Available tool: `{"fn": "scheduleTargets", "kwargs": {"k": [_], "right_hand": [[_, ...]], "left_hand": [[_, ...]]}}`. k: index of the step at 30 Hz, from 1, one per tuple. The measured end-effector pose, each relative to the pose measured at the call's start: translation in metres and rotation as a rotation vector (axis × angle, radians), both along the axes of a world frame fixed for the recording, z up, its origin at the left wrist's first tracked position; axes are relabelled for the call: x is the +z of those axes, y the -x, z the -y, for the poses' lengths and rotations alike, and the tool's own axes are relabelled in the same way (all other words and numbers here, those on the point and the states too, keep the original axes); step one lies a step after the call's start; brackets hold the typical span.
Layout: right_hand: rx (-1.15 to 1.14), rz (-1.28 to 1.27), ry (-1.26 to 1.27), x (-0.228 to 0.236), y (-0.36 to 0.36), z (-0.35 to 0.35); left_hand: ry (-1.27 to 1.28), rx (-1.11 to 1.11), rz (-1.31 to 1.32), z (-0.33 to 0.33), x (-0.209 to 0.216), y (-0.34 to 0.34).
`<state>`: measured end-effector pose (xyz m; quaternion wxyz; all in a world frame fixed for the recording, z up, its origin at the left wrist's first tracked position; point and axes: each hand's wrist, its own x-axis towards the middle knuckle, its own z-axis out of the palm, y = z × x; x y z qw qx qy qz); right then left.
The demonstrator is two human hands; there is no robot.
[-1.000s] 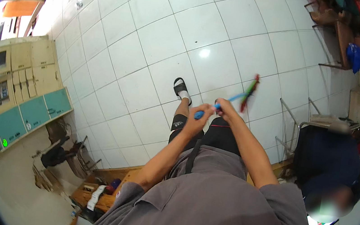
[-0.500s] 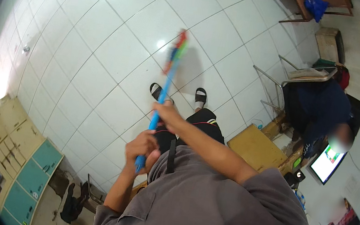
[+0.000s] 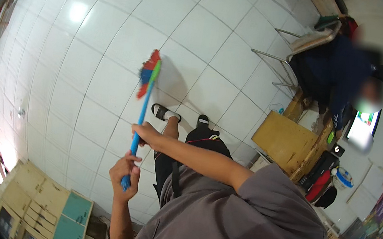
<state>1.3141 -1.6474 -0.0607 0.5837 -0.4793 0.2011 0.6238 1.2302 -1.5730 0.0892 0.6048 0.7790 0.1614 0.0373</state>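
A broom with a blue handle (image 3: 143,111), a green neck and red-and-blue bristles (image 3: 148,73) slants away from me over white floor tiles (image 3: 127,53). My left hand (image 3: 125,173) is wrapped round the near end of the handle, its thumb lying along the side. Farther up, my right hand (image 3: 147,135) grips the same handle, with my right forearm crossing in front of my body. The bristles are at the floor, a little ahead of my sandalled feet (image 3: 166,112).
At the right, a person in dark clothes (image 3: 333,70) sits on a metal-framed chair (image 3: 281,59) by a lit screen (image 3: 364,125). Nearer me stands a yellowish wooden desk (image 3: 281,138). Cream and teal lockers (image 3: 72,222) line the lower left.
The broom and both hands have swung left in the view, and the bristles have come nearer my feet. The whole view has also shifted. Both hands keep their hold on the handle.
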Motion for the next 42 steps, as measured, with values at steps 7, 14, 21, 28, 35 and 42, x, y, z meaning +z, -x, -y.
{"fn": "scheduleTargets", "kwargs": {"k": [7, 14, 21, 28, 35, 42], "right_hand": [[-0.515, 0.229, 0.445, -0.024, -0.082, 0.232], [-0.687, 0.399, 0.297, -0.166, -0.227, 0.468], [-0.170, 0.180, 0.170, -0.144, -0.239, 0.291], [-0.086, 0.371, 0.113, 0.049, -0.278, 0.321], [-0.143, 0.566, 0.713, -0.110, -0.485, 0.479], [0.025, 0.412, 0.302, -0.219, -0.460, 0.455]], "left_hand": [[0.304, -0.360, -0.023, 0.151, -0.071, -0.116], [0.770, -0.137, -0.402, 0.358, -0.180, -0.289], [0.100, -0.043, -0.300, 0.291, -0.092, -0.252], [-0.135, -0.129, -0.008, 0.321, 0.029, -0.235], [0.353, -0.164, 0.196, 0.437, -0.137, -0.428], [0.299, -0.052, -0.164, 0.400, -0.214, -0.419]]}}
